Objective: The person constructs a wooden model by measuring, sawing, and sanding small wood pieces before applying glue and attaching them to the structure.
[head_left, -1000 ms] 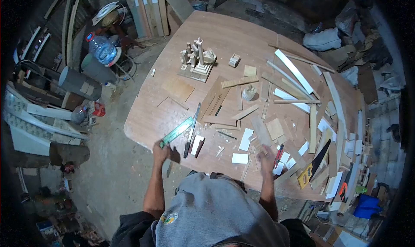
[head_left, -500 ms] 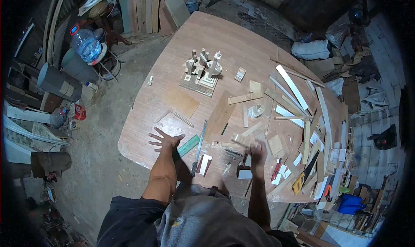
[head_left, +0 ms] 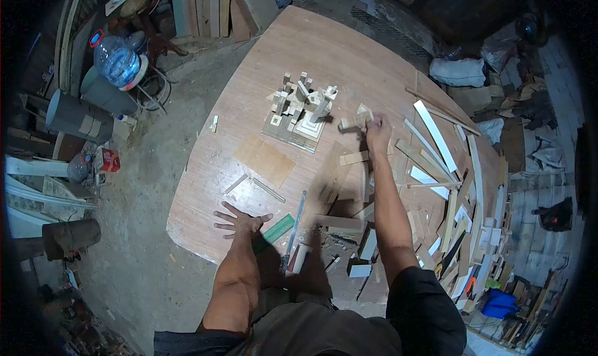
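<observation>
Standing at upper centre, the model (head_left: 309, 127) looks largely assembled, strips (head_left: 435, 138) at right lie loose, the left hand (head_left: 242, 223) spreads open, and the right hand's (head_left: 378, 135) grip is unclear.

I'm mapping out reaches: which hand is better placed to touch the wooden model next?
Probably the right hand: it is by the small wooden pieces, close to the wooden model. The left hand is farther off, fingers spread beside the green strip.
</observation>
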A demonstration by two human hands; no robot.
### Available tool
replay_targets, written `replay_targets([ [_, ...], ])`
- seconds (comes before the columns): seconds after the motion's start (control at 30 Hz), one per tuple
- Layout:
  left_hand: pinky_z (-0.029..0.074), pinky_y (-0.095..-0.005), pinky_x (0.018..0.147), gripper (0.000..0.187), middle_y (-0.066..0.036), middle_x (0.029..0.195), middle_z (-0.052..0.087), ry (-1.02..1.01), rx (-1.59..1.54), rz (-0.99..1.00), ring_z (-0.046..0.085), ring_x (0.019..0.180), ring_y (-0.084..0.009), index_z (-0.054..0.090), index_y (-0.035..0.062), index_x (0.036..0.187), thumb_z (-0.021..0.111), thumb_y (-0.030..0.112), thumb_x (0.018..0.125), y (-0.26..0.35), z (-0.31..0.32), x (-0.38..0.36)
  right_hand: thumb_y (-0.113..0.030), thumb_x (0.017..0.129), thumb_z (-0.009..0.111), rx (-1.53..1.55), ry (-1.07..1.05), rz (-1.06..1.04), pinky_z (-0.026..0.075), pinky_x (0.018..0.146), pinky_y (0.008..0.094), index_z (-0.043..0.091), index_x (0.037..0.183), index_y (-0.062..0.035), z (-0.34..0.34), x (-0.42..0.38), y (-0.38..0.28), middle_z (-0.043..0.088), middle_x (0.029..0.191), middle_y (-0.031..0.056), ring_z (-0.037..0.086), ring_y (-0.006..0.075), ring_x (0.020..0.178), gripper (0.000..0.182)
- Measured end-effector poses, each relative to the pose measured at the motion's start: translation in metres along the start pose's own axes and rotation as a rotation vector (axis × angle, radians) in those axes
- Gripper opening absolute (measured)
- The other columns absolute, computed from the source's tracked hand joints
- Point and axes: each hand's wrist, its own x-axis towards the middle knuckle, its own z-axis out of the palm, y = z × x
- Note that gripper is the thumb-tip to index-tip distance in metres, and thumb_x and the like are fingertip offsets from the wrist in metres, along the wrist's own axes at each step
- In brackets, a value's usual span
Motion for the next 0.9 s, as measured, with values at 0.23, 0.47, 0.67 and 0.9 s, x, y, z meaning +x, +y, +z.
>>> replay_targets([
  [0.23,0.003,-0.0758,0.112,0.17,-0.025,0.151,-0.043,-0.026,0.006,-0.024,-0.033,0.14,-0.0523,-0.037,0.0207,0.149,0.094,0.062,0.048,0.003,-0.004,0.0,-0.002,0.088,0.059,-0.158,-0.07,-0.188,0.053,0.059,0.0294,0.066,0.113,0.0,0.051,0.09,-0.015,0.071,0.093,0.012,0.068,0.0165,0.07,0.026],
  [0.47,0.006,-0.0765,0.112,0.173,-0.026,0.152,-0.04,0.016,0.042,-0.033,-0.03,0.142,-0.0513,-0.037,0.0208,0.148,0.093,0.066,0.043,0.0,0.004,0.011,-0.018,0.086,0.068,-0.617,-0.23,-0.248,0.055,0.078,0.0375,0.073,0.106,-0.0038,0.082,0.125,-0.011,0.074,0.093,0.0167,0.072,0.0285,0.084,0.024],
  [0.67,0.004,-0.075,0.113,0.17,-0.026,0.152,-0.041,-0.02,0.054,-0.03,-0.03,0.142,-0.0536,-0.036,0.02,0.149,0.094,0.062,0.048,0.003,-0.001,0.005,-0.014,0.086,0.065,-0.678,-0.164,-0.282,0.055,0.08,0.0392,0.072,0.105,-0.0038,0.095,0.131,0.0,0.073,0.096,0.0195,0.072,0.033,0.088,0.023],
  [0.9,0.006,-0.0758,0.112,0.171,-0.027,0.154,-0.038,0.059,0.062,-0.002,-0.029,0.142,-0.054,-0.034,0.0198,0.15,0.093,0.065,0.046,-0.002,0.01,0.011,-0.009,0.084,0.062,-0.61,-0.446,-0.27,0.055,0.082,0.0392,0.071,0.108,-0.0039,0.074,0.139,-0.008,0.074,0.101,0.0182,0.071,0.0321,0.091,0.026],
])
